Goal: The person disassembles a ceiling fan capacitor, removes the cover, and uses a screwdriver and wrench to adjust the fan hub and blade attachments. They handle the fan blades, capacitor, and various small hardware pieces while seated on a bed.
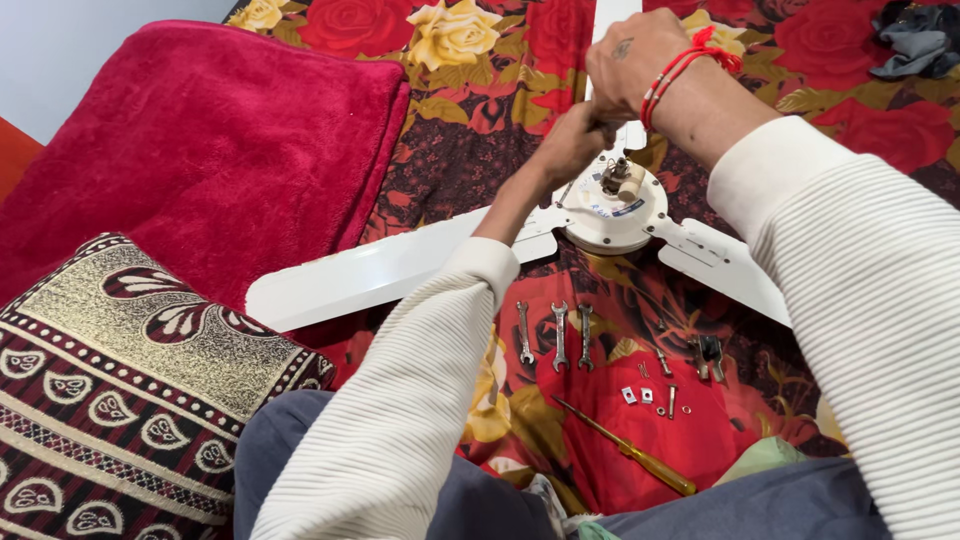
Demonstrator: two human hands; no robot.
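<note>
**Both hands bunched over the fan hub**

Your left hand was curled into a fist just above the white ceiling fan, and your right hand closed down over it, fingers wrapped together on something I could not make out. A red thread band circled your right wrist. The fan lay on a rose-printed bedsheet, its round, glossy motor housing at the centre, with a small metal fitting on top; flat, smooth blades ran out toward 8 o'clock and 4 o'clock. At 6 o'clock from the hub, three small steel spanners lay side by side, and further toward 5 o'clock sat loose screws and clips. A yellow-handled screwdriver lay slantwise near your knees. At 9 o'clock sat a plush crimson blanket and a woven paisley cushion
</note>
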